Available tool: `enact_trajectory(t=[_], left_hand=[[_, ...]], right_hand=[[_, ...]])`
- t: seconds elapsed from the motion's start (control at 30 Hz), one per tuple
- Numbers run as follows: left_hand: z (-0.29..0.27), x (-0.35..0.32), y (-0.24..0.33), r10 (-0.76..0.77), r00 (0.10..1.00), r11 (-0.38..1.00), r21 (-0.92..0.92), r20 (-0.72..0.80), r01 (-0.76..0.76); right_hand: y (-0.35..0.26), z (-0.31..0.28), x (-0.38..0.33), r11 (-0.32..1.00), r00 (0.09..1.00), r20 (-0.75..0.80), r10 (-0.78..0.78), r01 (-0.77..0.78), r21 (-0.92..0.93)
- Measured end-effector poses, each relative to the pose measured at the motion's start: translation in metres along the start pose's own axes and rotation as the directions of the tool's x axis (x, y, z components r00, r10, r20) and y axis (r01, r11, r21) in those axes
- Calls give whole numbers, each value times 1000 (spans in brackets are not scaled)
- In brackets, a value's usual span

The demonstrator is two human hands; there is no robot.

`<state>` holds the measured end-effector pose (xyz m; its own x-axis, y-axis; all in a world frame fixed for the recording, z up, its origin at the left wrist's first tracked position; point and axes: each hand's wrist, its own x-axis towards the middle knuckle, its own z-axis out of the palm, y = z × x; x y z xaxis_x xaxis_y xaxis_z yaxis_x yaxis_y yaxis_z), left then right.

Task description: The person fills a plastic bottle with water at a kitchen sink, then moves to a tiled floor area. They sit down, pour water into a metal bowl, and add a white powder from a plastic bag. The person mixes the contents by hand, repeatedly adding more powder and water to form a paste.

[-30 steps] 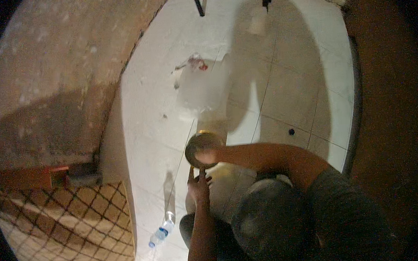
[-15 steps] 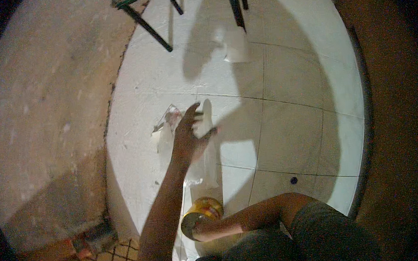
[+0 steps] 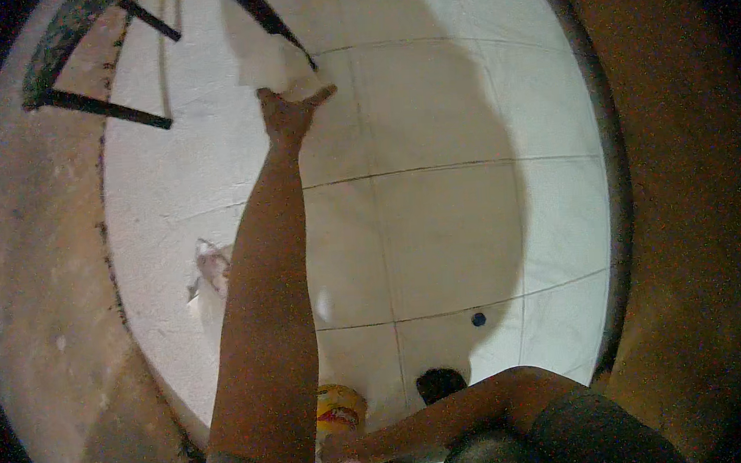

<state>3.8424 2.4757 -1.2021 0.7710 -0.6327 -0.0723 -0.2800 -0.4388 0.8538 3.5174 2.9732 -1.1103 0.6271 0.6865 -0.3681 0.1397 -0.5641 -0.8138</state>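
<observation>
My left hand (image 3: 289, 116) reaches far forward over the tiled floor, fingers and thumb spread apart. Its fingertips are at the near edge of a white, paper-like block (image 3: 275, 66), which lies by the foot of a dark stool leg. Close to my body, my right hand (image 3: 342, 452) is closed on the lower end of a yellow container (image 3: 340, 407) with a red patch on its side. My left forearm hides part of this container. Beside that forearm lies a crumpled clear plastic bag (image 3: 210, 271) with something pinkish in it, also partly covered.
A stool with dark legs (image 3: 113, 110) stands at the far left. A small dark blue cap (image 3: 478, 319) lies on the tiles to the right, and a dark object (image 3: 440, 385) is near my right forearm. Walls (image 3: 41, 252) border the floor on both sides.
My left hand has moved forward from above the plastic bag to the white block. The view has shifted, and my right hand stays at the yellow container.
</observation>
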Motion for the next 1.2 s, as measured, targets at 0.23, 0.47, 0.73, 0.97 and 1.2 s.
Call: enact_trajectory(t=[0.23,0.47,0.73,0.97,1.2], left_hand=[[65,31,11,-230,961,970,47,-154,240],[19,25,-49,182,977,983,30,-115,-180],[-1,-84,-22,376,917,927,35,-132,-374],[-134,-181,-9,243,900,42,-931,363,364],[-337,-389,99,-251,888,310,-837,386,451]], right_hand=[[21,12,-41,988,947,-287,-143,152,9],[13,29,-61,934,822,-451,-347,344,-92],[8,25,-86,903,819,-384,-427,412,-124],[-1,22,-98,886,847,-272,-457,459,-59],[-2,-17,-91,899,856,-276,-437,412,-147]])
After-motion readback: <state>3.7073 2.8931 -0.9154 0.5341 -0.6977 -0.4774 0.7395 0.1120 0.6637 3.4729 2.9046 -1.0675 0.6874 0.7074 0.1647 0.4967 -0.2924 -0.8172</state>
